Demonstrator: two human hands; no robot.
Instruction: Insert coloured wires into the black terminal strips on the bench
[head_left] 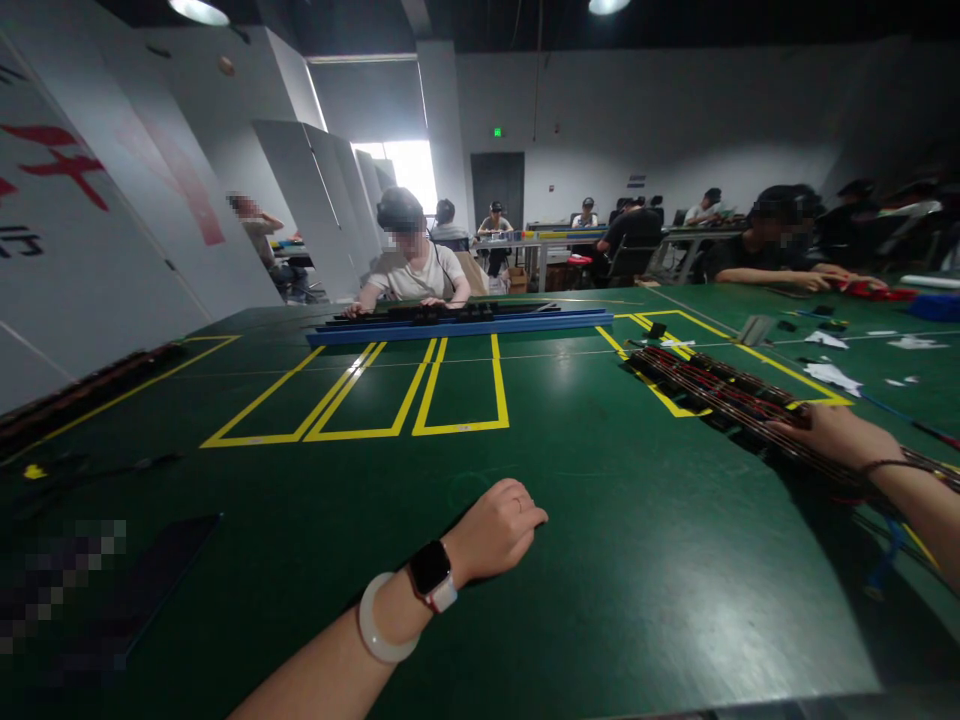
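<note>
My left hand (pixel 495 530) rests on the green tabletop (pixel 585 590) with its fingers curled into a loose fist. Nothing shows in it. A watch (pixel 430 570) and a pale bangle (pixel 386 617) are on that wrist. On the right side, my right hand (pixel 836 435) is closed around a long bundle of thin dark strips with red wires (pixel 720 390). The bundle lies slantwise across the table, partly over yellow tape. My palm and forearm hide part of it.
Yellow tape outlines (pixel 461 428) mark the table. A person (pixel 412 260) sits opposite behind blue rails (pixel 465 325); another person (pixel 780 240) works at far right. White scraps (pixel 832 378) lie at right. A dark flat panel (pixel 169 570) and a long dark bundle (pixel 75 400) lie left.
</note>
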